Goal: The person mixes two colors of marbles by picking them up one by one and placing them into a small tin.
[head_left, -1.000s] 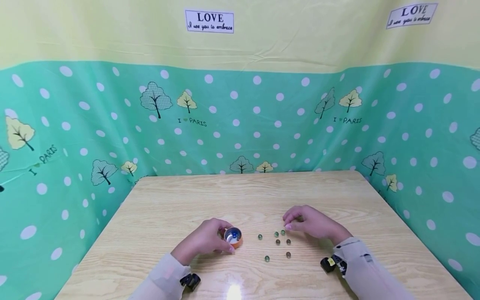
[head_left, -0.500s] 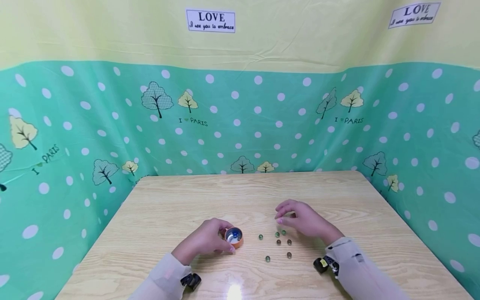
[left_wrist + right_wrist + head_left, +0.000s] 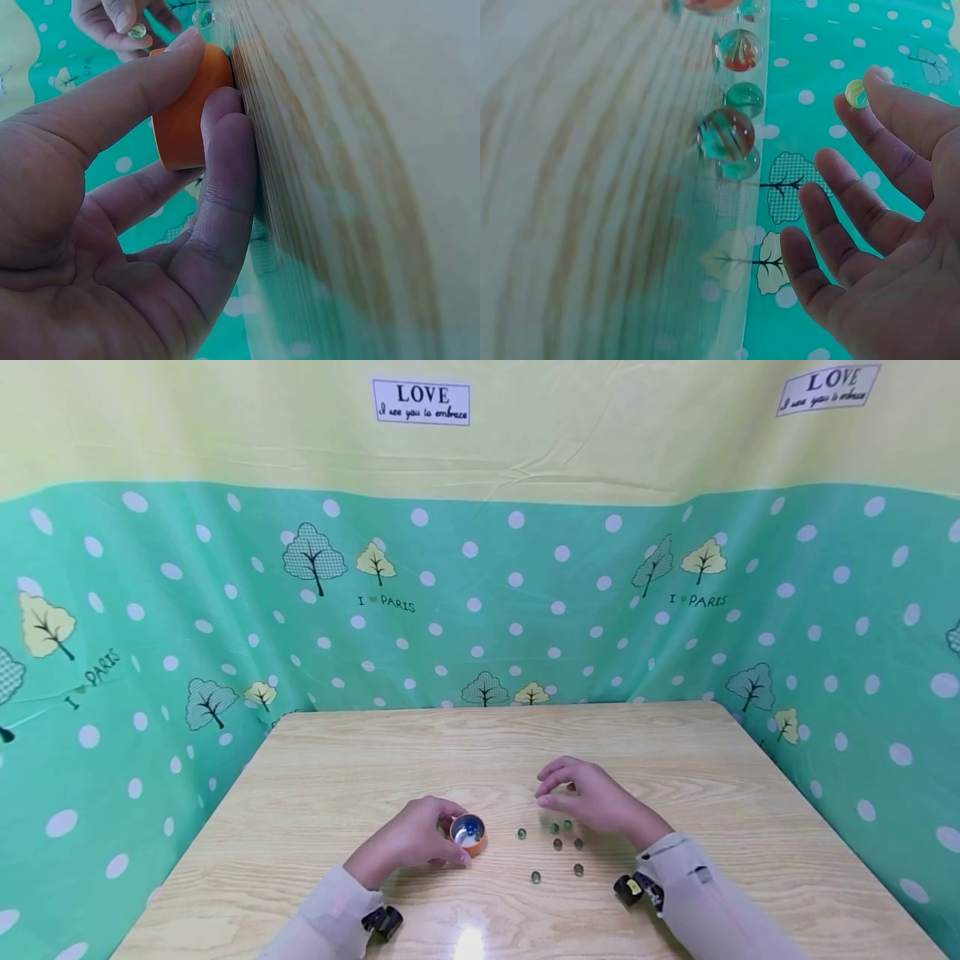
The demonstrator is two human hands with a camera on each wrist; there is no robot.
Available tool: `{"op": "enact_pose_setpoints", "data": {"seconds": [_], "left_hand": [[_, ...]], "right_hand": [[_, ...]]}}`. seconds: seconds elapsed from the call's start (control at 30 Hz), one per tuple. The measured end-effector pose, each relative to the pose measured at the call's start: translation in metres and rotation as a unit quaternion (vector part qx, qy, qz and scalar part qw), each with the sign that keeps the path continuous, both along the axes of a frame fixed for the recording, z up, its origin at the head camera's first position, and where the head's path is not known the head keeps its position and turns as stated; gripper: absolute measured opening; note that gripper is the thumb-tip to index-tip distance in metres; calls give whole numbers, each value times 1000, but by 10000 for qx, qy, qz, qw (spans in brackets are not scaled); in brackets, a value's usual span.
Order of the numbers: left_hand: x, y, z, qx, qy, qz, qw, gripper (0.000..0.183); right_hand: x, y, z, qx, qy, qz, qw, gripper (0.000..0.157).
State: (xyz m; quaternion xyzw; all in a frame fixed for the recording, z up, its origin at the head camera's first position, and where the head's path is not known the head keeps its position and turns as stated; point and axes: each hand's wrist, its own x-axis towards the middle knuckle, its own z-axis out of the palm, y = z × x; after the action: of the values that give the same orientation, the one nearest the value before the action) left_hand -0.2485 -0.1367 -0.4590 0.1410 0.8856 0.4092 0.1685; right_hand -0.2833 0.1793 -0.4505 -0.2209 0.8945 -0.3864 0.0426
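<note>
My left hand (image 3: 415,835) holds a small orange cup (image 3: 196,109) on the table, thumb on one side and fingers on the other. Its silvery inside (image 3: 467,832) shows in the head view, with dark blue marbles at the bottom. Between thumb and index fingertip my right hand (image 3: 588,793) pinches a yellowish clear glass marble (image 3: 856,94); the other fingers are spread. This hand is raised above the table, to the right of the cup and beyond the loose marbles. In the left wrist view the pinched marble appears just past the cup's rim.
Several green and brownish glass marbles lie loose on the wooden table (image 3: 375,752) right of the cup, including a green marble (image 3: 521,833) nearest it and a brownish marble (image 3: 578,870) closer to the front. A dotted green and yellow curtain (image 3: 480,585) surrounds the table's back and sides.
My right hand has moved left and slightly away from me, past the loose marbles and closer to the cup. The left hand and the cup have stayed in place.
</note>
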Motion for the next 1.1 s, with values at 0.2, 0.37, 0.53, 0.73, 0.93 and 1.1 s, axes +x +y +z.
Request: {"op": "enact_pose_setpoints", "data": {"seconds": [0.2, 0.37, 0.53, 0.73, 0.93, 1.1], "left_hand": [[-1, 0, -1, 6, -5, -13, 10000, 59], [-2, 1, -2, 20, -44, -16, 10000, 60], [-2, 0, -1, 39, -58, -41, 10000, 60], [-2, -1, 1, 21, -66, -60, 10000, 59], [-3, -1, 1, -17, -47, -120, 9999, 60], [-3, -2, -1, -32, -66, -96, 9999, 62]], "right_hand": [[0, -6, -1, 10, 6, 49, 10000, 9], [1, -11, 0, -8, 34, 77, 10000, 8], [1, -20, 4, -63, 62, 119, 9999, 11], [0, -37, 7, -80, 103, 246, 9996, 10], [0, -52, 6, 5, 212, 410, 9989, 7], [2, -62, 9, 84, 301, 539, 9981, 6]]}}
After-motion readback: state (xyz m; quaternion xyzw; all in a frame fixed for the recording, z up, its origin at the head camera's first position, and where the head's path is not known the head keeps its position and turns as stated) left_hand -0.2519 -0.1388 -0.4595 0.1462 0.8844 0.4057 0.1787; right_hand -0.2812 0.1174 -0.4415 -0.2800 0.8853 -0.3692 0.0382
